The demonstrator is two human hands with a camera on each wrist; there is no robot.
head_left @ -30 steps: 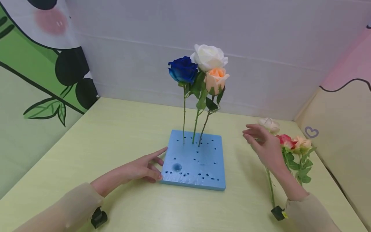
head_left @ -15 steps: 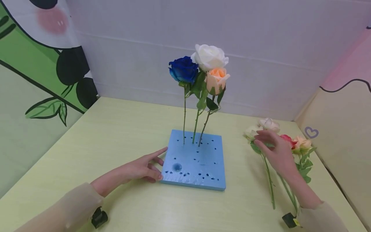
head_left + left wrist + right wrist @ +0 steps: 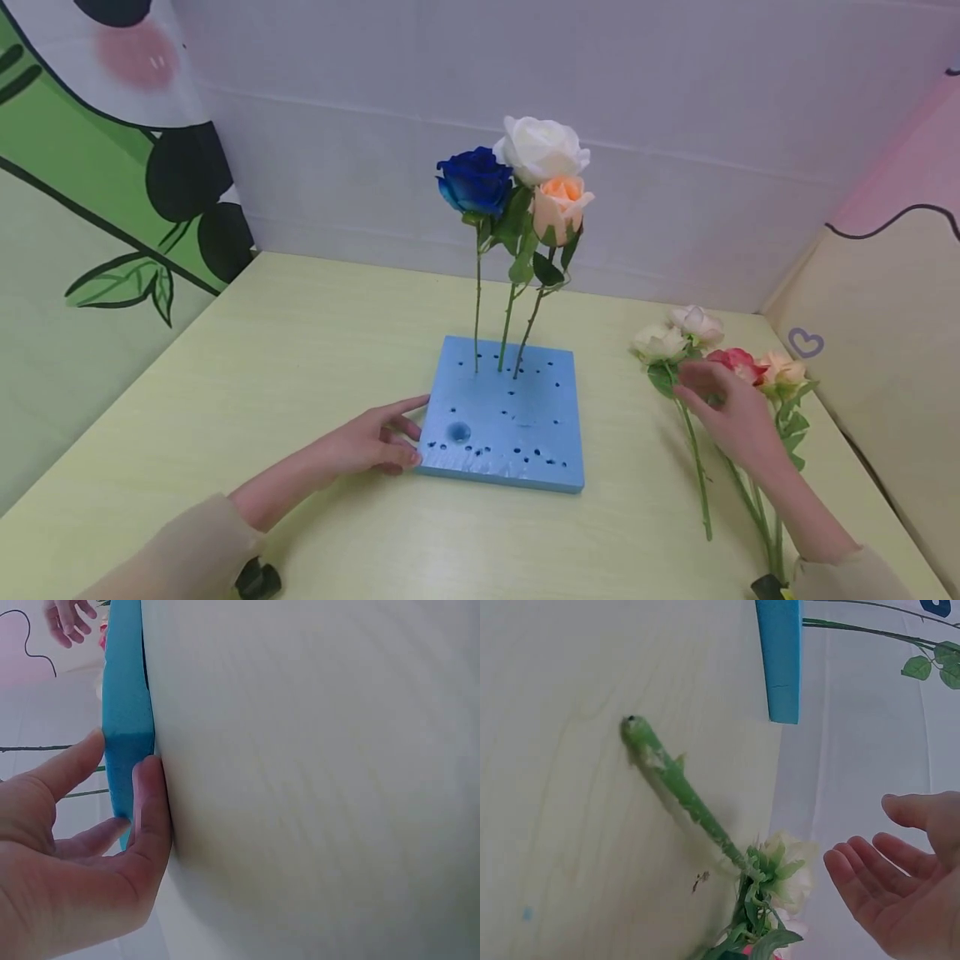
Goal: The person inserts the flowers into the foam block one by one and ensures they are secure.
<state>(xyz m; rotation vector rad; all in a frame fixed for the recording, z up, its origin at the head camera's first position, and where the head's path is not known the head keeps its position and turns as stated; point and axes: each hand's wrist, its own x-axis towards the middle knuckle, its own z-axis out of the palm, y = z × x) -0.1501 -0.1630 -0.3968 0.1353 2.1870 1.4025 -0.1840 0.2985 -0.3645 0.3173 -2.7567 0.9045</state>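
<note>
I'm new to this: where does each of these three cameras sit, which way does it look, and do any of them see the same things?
Head: worn on the head, looking forward and down at the table; shows both forearms, left hand and right hand.
Left wrist: looks along the palm; fingers touch the blue foam block.
Right wrist: looks past the open right hand at a loose rose.
Shared: all three show the foam block.

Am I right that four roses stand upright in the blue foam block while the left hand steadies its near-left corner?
Not quite: three roses stand in the blue foam block, blue, white and peach, as the head view shows. The left hand does touch its near-left corner.
</note>
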